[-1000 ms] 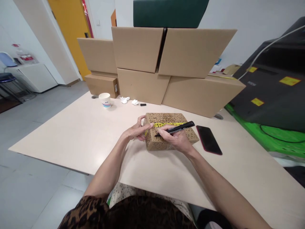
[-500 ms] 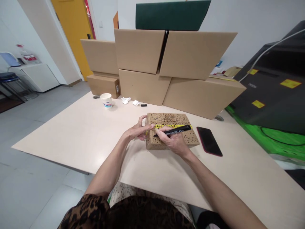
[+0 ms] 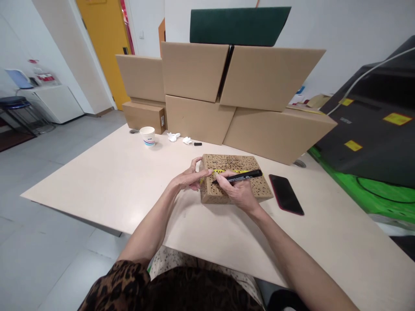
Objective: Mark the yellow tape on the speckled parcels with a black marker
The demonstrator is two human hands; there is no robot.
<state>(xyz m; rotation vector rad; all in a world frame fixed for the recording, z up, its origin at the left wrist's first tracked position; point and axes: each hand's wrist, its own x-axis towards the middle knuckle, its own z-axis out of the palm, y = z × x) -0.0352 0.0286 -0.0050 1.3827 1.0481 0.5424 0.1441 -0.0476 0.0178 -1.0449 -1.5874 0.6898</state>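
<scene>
A small cardboard box (image 3: 256, 186) lies flat on the table, its top and front covered in black marks, with a yellow strip across the top. My left hand (image 3: 189, 176) grips the box's left end, thumb on the top and fingers around the side. My right hand (image 3: 240, 193) is closed around a black marker pen (image 3: 246, 176), held at a slant. Its tip meets the box top near the left front, close to my left thumb. A black pen cap (image 3: 197, 144) lies apart on the table, farther back.
Large cardboard boxes (image 3: 197, 119) are stacked along the table's back, a dark green box (image 3: 238, 28) on top. A paper cup (image 3: 148, 136) and crumpled tissues (image 3: 173, 137) stand back left. A phone (image 3: 286, 194) lies right of the marked box on the pale table (image 3: 97, 181).
The whole view has shifted slightly, so things appear a little farther right. Both hands keep their hold, and the marker tip stays near the same part of the box top.
</scene>
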